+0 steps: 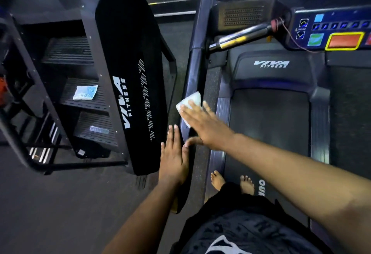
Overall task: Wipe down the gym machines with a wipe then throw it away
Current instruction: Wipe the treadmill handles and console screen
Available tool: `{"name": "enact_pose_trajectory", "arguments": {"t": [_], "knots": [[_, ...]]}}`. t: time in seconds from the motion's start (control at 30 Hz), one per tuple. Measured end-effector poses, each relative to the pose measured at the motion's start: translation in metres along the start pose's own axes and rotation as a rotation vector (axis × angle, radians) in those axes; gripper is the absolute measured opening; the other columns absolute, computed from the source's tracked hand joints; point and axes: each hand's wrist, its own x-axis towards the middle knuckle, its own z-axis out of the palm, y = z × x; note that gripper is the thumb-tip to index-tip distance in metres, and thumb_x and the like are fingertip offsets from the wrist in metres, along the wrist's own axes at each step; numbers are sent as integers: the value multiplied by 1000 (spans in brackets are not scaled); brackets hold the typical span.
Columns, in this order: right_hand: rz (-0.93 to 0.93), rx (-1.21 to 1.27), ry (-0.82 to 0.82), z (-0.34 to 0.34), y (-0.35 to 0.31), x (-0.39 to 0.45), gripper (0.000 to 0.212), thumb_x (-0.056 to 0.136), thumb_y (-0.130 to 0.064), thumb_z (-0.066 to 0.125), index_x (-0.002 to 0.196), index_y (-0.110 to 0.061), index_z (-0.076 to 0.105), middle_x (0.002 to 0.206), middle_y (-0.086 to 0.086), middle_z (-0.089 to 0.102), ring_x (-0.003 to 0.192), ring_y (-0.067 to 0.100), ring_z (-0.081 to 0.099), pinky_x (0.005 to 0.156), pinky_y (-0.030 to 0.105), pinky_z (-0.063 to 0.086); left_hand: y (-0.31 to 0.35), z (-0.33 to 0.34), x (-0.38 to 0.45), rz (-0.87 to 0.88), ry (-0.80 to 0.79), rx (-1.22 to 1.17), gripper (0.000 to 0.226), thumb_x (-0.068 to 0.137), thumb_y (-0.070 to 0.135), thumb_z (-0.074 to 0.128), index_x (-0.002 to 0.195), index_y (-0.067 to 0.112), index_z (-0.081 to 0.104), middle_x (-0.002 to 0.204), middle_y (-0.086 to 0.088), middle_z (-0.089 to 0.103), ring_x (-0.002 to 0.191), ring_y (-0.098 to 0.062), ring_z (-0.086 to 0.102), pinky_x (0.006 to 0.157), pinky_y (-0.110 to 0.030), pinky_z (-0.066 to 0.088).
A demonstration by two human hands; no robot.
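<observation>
I stand barefoot on a black treadmill (269, 125) marked VIVA FITNESS. My right hand (202, 125) lies flat, fingers straight, pressing a folded white wipe (190, 101) onto the treadmill's left side rail (193, 69). Part of the wipe sticks out past my fingertips. My left hand (173, 153) rests flat with straight fingers on the same rail, lower down and nearer to me. It holds nothing.
A black stair-climber machine (128, 85) stands to the left, across a narrow gap of dark floor; a pale packet (85, 92) lies on one of its steps. The treadmill console (331, 32) with coloured buttons and a metal handlebar (241, 36) sits ahead at upper right.
</observation>
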Motion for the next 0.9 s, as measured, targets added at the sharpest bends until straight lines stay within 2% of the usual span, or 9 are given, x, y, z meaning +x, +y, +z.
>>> {"name": "enact_pose_trajectory", "arguments": {"t": [0.1, 0.17, 0.33, 0.4, 0.5, 0.6, 0.73, 0.8, 0.9], "knots": [[-143, -53, -15, 17, -12, -23, 108, 82, -84, 22, 161, -10, 15, 169, 7, 13, 156, 26, 3, 125, 55, 8, -2, 1, 1, 13, -7, -15, 68, 101, 54, 10, 162, 28, -5, 170, 9, -11, 152, 3, -14, 127, -49, 9], [-132, -72, 3, 10, -2, -14, 108, 83, -85, 15, 160, -10, 19, 168, 8, 18, 156, 28, 9, 123, 58, 13, -1, 0, 4, 21, 2, -14, 69, 100, 54, 9, 162, 27, -4, 170, 7, -10, 152, 3, -15, 127, -49, 9], [221, 282, 119, -8, 24, 40, 119, 76, -93, 15, 162, -12, 1, 169, 6, -11, 155, 25, -14, 123, 61, 9, 1, 0, 1, 19, 8, -7, 67, 100, 55, 10, 159, 30, -8, 169, 8, -12, 151, 1, -15, 128, -47, 4], [256, 469, 190, 4, 15, 40, 122, 76, -93, 18, 161, -8, 0, 167, 9, -19, 154, 26, -17, 126, 52, 6, 0, 0, 1, 15, 4, -14, 69, 99, 56, 10, 160, 28, -5, 168, 9, -13, 152, 0, -14, 128, -49, 3], [268, 740, 280, 25, -23, 14, 123, 77, -92, 20, 159, -4, -4, 165, 13, -21, 154, 25, -18, 125, 28, -1, -2, -2, 3, 28, -10, -20, 68, 100, 55, 11, 160, 29, -3, 169, 10, -11, 153, 1, -12, 127, -50, 4], [268, 820, 317, 41, -31, 8, 118, 82, -88, 21, 157, -3, -10, 164, 11, -22, 154, 24, -19, 125, 30, -7, 4, -7, 16, 98, 24, -18, 64, 103, 48, 18, 161, 26, 2, 170, 7, -5, 155, -2, -8, 128, -48, 2], [420, 976, 429, 3, 18, 69, 126, 78, -93, 21, 156, 0, -12, 166, 16, -18, 154, 24, -15, 120, 18, -9, 27, -14, 62, 102, 88, -37, 65, 103, 43, 21, 162, 19, 7, 170, 4, 1, 156, -4, -3, 128, -47, 7], [485, 1012, 441, -16, 42, 90, 130, 73, -97, 20, 157, -4, -14, 167, 12, -18, 155, 21, -14, 123, 24, -7, 42, -16, 88, 85, 69, -23, 66, 103, 43, 21, 163, 19, 7, 171, 2, 1, 156, -5, -3, 128, -47, 7], [434, 1043, 433, -14, 47, 85, 130, 72, -97, 19, 158, -5, -12, 167, 8, -17, 154, 15, -16, 126, 35, -5, 59, -17, 115, 83, 32, 44, 69, 100, 46, 17, 163, 20, 9, 171, 2, 0, 157, -9, -2, 127, -48, 7]]}}
